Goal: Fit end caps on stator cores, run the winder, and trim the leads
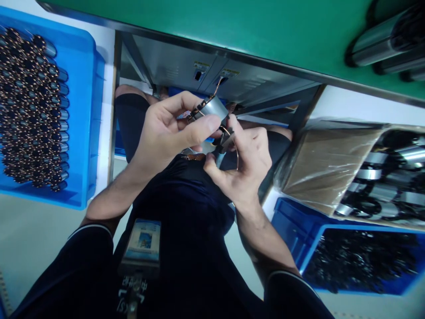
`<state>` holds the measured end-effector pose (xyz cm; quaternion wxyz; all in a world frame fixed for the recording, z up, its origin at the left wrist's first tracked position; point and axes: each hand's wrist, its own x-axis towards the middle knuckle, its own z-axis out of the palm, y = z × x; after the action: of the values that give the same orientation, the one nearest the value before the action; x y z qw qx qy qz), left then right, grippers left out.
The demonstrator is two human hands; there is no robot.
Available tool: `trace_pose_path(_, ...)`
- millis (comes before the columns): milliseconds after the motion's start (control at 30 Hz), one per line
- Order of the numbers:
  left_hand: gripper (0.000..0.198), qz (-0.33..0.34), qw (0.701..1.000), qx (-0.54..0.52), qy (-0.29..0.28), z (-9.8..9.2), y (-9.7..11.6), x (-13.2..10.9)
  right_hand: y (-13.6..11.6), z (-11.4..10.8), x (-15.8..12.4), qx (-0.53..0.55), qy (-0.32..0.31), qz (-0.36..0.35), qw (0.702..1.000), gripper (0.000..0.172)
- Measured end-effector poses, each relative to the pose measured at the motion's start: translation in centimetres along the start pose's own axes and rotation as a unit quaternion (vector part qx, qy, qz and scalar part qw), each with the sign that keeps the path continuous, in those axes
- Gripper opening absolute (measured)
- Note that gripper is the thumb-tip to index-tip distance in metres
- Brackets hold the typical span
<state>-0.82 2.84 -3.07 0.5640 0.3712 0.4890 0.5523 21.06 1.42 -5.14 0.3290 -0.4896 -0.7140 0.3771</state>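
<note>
In my left hand [166,133] is a motor stator [215,108], a silvery cylinder with black end pieces and copper wire ends sticking out. My thumb presses on its side while the fingers curl behind it. Close on its right, my right hand [247,157] is closed around what looks like a small pair of pliers [222,150], its jaws by the stator's lower end. A copper wire [237,158] bends down in front of my right palm. My fingers hide part of the tool and the stator's far side.
On the left, a blue bin [89,97] holds rows of wound stators [33,110]. Ahead runs a green bench top [212,22], with metal cylinders [378,42] at its right. A plastic-lined carton [328,164] of metal-and-black parts stands at right, above a blue bin [292,226] of black pieces.
</note>
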Motion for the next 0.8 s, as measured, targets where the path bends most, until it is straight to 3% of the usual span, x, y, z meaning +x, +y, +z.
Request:
trace_pose_path(167, 0.056, -0.004, 1.000, -0.005, -0.006, 0.1, -0.4, -0.1, 0.3, 0.0, 0.1, -0.035, 0.027, 0.001, 0.999, 0.055)
trace_pose_path(400, 0.060, -0.002, 1.000, 0.012, 0.001, 0.0, -1.2, -0.4, 0.7, -0.3, 0.1, -0.011, 0.017, -0.027, 0.999, 0.054)
trace_pose_path(567, 0.045, -0.017, 0.997, -0.025, 0.069, -0.4, -3.3, 0.6, 2.9, 0.4, 1.4, -0.040, -0.055, -0.005, 0.998, 0.064)
trace_pose_path(667, 0.042, -0.040, 0.988, -0.021, 0.149, -3.8, -5.1, 1.3, 5.3, 0.6, 2.1, -0.055, -0.130, 0.058, 0.988, 0.082)
trace_pose_path(733, 0.043, -0.051, 0.979, 0.019, 0.198, -8.3, -5.4, 1.1, 7.4, 0.3, 1.8, -0.093, -0.169, 0.114, 0.975, 0.098)
trace_pose_path(800, 0.045, -0.030, 0.965, 0.081, 0.247, -14.2, -4.4, 0.6, 9.6, 0.1, 1.1, -0.155, -0.193, 0.148, 0.957, 0.106)
